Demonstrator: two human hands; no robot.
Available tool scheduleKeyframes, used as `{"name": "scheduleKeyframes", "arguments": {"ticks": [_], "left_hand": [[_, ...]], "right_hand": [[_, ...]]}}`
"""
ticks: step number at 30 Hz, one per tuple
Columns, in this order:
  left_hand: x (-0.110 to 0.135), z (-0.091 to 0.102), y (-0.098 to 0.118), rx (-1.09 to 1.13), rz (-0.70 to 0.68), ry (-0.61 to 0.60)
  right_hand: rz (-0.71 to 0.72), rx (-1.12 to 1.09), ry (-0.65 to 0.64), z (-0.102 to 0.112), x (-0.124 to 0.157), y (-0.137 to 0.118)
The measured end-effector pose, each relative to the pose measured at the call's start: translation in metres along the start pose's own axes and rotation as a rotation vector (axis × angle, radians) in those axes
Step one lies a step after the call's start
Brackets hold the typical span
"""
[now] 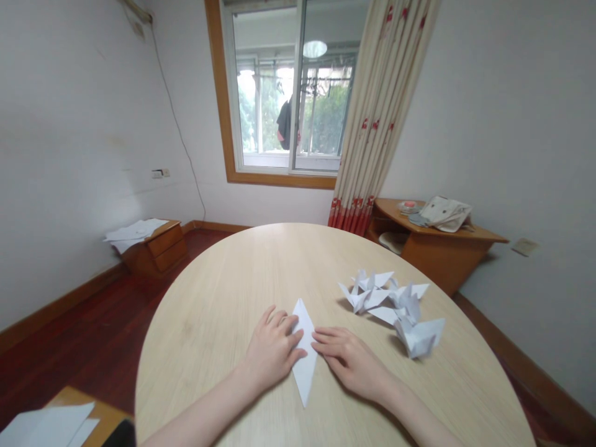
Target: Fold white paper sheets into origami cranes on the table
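A white sheet of paper folded into a long diamond lies flat on the round wooden table, one point facing away from me and one toward me. My left hand rests on its left side, fingers spread and fingertips on the paper. At the right edge of the diamond, the fingertips of my right hand touch the paper with the fingers stretched out close together. Neither hand grips anything. To the right of my right hand sits a cluster of several folded white paper cranes.
The pale round table fills the middle. Beyond it on the right stands a wooden corner cabinet carrying a cloth bag. Papers lie on a small drawer cabinet at left. More paper sheets show at lower left.
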State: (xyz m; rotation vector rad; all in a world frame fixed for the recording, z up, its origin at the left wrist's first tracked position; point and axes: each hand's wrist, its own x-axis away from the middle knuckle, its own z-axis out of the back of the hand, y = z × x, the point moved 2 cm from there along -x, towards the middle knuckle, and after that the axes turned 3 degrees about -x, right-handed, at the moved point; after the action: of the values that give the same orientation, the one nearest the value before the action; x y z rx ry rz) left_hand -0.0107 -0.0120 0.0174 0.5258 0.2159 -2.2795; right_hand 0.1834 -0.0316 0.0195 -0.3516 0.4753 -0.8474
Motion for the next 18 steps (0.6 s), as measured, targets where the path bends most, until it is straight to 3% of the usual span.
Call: {"name": "scheduleKeyframes", "arguments": {"ticks": [8, 18], "left_hand": [[-0.003, 0.0, 0.0, -0.023, -0.027, -0.082], [-0.002, -0.01, -0.005, 0.108, -0.056, -0.139]], "right_hand": [[0.015, -0.023, 0.017, 0.003, 0.001, 0.002], [0.066, -0.1, -0.04, 0.006, 0.001, -0.009]]}}
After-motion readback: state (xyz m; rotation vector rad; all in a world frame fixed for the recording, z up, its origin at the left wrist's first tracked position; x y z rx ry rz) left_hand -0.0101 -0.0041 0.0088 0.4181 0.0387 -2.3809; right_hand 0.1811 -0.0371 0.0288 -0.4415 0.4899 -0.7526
